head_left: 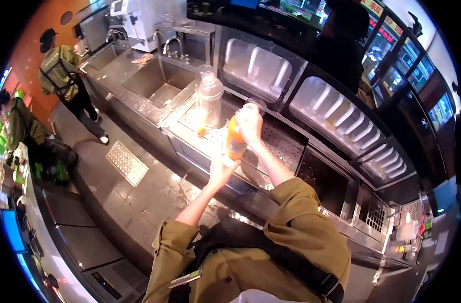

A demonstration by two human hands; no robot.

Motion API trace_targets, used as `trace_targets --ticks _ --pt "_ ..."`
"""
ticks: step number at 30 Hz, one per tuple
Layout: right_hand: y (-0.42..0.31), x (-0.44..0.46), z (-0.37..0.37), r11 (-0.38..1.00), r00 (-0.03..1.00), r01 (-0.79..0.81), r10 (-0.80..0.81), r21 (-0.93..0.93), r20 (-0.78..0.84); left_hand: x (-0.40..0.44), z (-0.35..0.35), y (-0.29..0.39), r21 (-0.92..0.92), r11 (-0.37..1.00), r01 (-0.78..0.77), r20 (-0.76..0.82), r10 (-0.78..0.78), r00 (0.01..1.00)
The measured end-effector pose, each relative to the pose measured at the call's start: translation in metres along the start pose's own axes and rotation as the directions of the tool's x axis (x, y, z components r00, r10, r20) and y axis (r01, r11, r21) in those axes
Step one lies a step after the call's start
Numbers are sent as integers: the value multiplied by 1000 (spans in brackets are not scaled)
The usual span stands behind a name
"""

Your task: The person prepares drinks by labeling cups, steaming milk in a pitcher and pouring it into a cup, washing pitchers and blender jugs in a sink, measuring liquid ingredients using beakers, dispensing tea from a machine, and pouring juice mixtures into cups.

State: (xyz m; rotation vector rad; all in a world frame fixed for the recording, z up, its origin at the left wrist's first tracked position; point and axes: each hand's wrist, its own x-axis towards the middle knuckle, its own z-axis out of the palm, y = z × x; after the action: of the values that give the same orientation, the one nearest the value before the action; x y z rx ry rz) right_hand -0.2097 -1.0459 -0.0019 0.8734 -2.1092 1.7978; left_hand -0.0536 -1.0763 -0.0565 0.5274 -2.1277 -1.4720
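Observation:
Both of my hands are on a clear bottle of orange liquid (235, 136), tilted over the counter's front edge. My right hand (250, 122) is wrapped round its upper part, fingers closed and hiding some of the neck. Lower down, my left hand (223, 172) is closed round the base, its fingers partly hidden. A tall clear bottle (209, 101) stands to the left on the perforated metal drain tray (278, 135). Beside that bottle's foot is a small orange item (202, 131), blurred by glare.
Two sinks, the nearer one (162, 81) with a tap (174, 46), lie left along the counter. White-handled bins (341, 113) line the back. Two people (61, 70) are at the left, one standing and one by the opposite counter. A metal floor grate (121, 162) lies between counters.

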Motion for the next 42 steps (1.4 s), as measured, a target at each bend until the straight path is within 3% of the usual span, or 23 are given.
trace_targets --ticks 4,6,7,10,11,14,16,17,18,20,21,22,23,25,26,28,29,30,33,34,36,39,42 --pt "24 20 -18 995 995 29 -19 -97 96 34 37 -24 45 994 -101 -146 107 984" --pt "45 30 -57 993 994 23 -9 -119 113 32 34 -5 -110 993 48 -92 -58 994" --pt "54 32 -75 977 965 -120 157 -178 209 27 32 5 -123 987 105 -117 -120 986" --pt "95 35 -75 838 890 97 169 -537 424 -1 43 -9 64 996 -65 -297 81 951" --pt "93 36 -72 905 867 -79 269 -417 420 -11 52 -8 111 986 -121 -278 147 949" --pt "104 31 -92 925 922 -46 185 -378 340 -18 80 3 90 929 -359 -15 362 932" --pt "86 16 -150 926 906 48 118 -375 407 -13 106 33 111 925 -364 -37 370 928" --pt "72 -5 -183 912 936 239 -125 -332 330 -10 123 52 108 922 -371 -42 377 925" --pt "42 -23 -221 928 924 196 -66 -316 378 -8 142 66 242 866 -437 -2 451 893" --pt "0 -67 -294 901 907 270 -120 -340 403 -24 198 81 -110 958 -264 150 279 948" --pt "-23 -88 -328 911 941 92 53 -403 334 -45 223 95 -225 956 -187 269 246 931" --pt "-33 -103 -364 836 951 218 -64 -504 304 -68 245 118 -428 883 -190 288 333 898" --pt "-45 -116 -398 899 975 44 57 -435 216 -87 268 131 -602 782 161 464 179 868" --pt "-61 -140 -471 925 949 -274 305 -263 83 -131 313 176 -512 331 793 825 -68 561" --pt "-63 -149 -504 890 925 -372 380 -263 -21 -145 355 161 -61 -94 994 996 -75 54" --pt "-41 -176 -575 788 929 -369 314 -493 -193 -179 408 161 311 -145 939 935 225 -275" --pt "-37 -188 -612 765 928 -365 248 -530 -279 -202 425 184 311 -204 928 939 218 -266" --pt "-48 -195 -644 757 889 -420 235 -500 -392 -219 457 185 244 30 969 947 208 -245" --pt "-77 -209 -751 849 748 -455 201 -269 -632 -255 534 220 194 69 979 980 37 -197" --pt "-71 -214 -797 775 741 -427 5 -466 -672 -257 549 247 260 79 962 964 33 -263" --pt "-81 -207 -858 783 673 -298 -233 -546 -702 -267 615 266 -360 557 749 928 131 349" --pt "-90 -190 -934 698 644 -174 -453 -695 -616 -257 702 310 -459 791 403 841 241 485" --pt "-103 -171 -976 623 693 -86 -523 -778 -496 -242 766 352 -607 784 127 717 472 513"
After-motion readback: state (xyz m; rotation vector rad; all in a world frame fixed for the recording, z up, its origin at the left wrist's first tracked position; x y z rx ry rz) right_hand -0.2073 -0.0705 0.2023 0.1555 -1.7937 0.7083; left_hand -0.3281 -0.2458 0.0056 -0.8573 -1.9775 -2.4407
